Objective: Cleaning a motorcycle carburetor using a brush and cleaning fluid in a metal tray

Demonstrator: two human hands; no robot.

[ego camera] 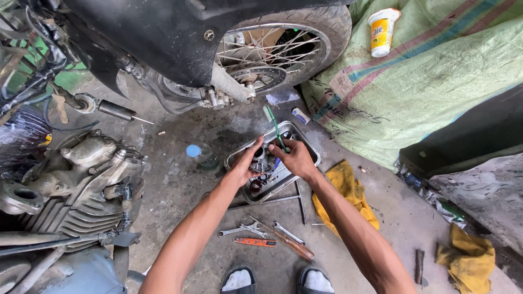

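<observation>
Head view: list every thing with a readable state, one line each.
Left hand: inside the metal tray, fingers closed on a small metal part.
Right hand: over the tray, gripping a green-handled brush, tilted.
Plastic bottle: upright, blue cap on.
Yellow rag: crumpled on the floor beside the tray.
Wrenches: lying flat, untouched.
Screwdriver: lying flat, untouched.
Motorcycle wheel: mounted.
White cup: lying tilted on the sack.

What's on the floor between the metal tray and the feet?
In the head view, wrenches, an orange-handled tool and a wooden-handled screwdriver lie on the bare concrete between the metal tray and the feet.
</observation>
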